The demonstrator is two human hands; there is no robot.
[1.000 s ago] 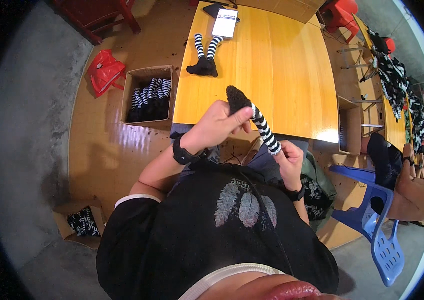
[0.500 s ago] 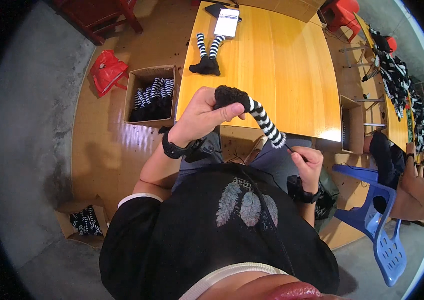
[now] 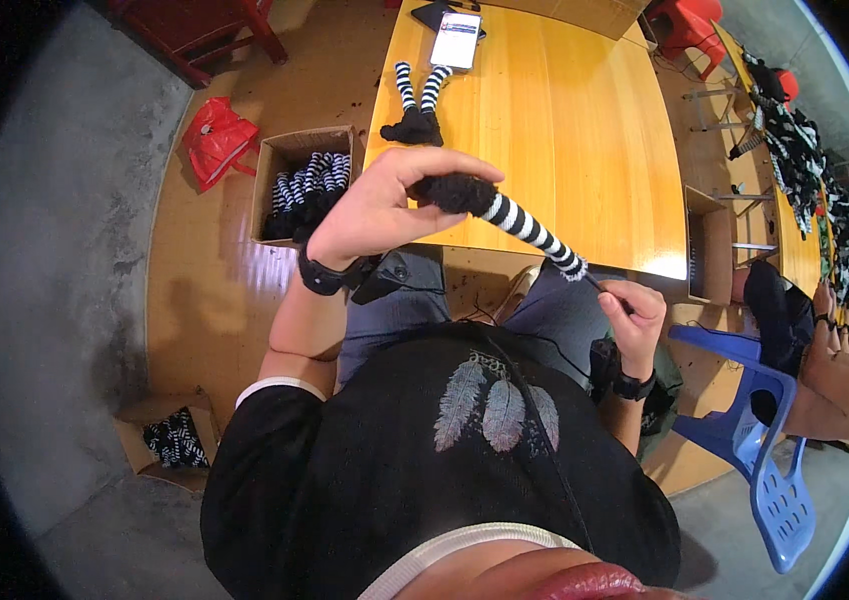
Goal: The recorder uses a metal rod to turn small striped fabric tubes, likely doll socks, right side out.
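1. The yellow wood-grain table, smooth and glossy, fills the upper centre; a pair of striped, dark-ended knitted pieces lies at its upper left.
2. The cardboard carton, left of centre, contains similar striped pieces, packed together.
3. The left hand, centre-left, has changed: half a second ago its thumb pressed the dark end; now thumb and fingers stand wide around it. In my judgement, the support shifts towards the rod.
4. The held knitted piece is at frame centre, slanting down to the right above the table's near edge: slim black-and-white tube, rounded fuzzy black end, frayed-looking cuff.
5. The right hand, right of centre, is closed on the rod.
6. The thin dark rod meets the cuff; its hidden length cannot be told.
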